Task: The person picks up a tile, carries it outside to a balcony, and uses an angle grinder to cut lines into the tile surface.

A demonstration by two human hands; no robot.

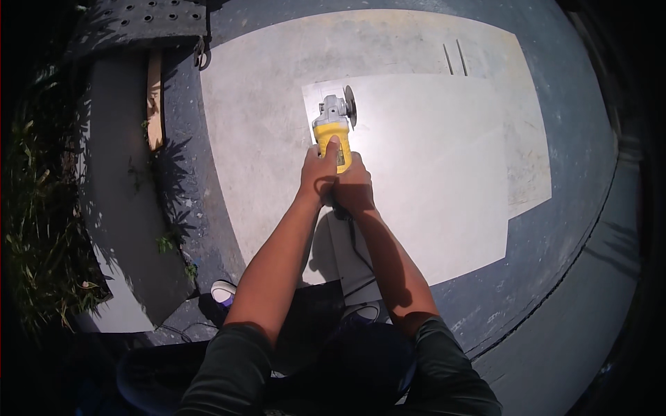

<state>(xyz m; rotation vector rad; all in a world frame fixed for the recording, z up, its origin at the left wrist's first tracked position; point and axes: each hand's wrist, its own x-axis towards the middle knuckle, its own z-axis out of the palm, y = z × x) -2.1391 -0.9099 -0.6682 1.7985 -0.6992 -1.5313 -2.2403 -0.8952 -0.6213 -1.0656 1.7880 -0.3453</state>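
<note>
A yellow and grey angle grinder (331, 118) with a dark disc on its right side is gripped in both of my hands over a pale sheet (430, 173). My left hand (318, 173) wraps its body from the left, thumb along the top. My right hand (354, 184) is closed round the rear of the grinder. A dark cord (354, 239) runs back from the tool between my forearms. The sheet lies on a larger, more weathered board (257, 76).
Two thin dark strips (459, 59) lie on the board at upper right. Along the left are a perforated grey slab (132, 21), a wooden plank (155, 97), a grey concrete edge (111, 194) and plants (41, 229). Dark blue-grey pavement (527, 277) surrounds the board. My shoe (223, 292) shows below.
</note>
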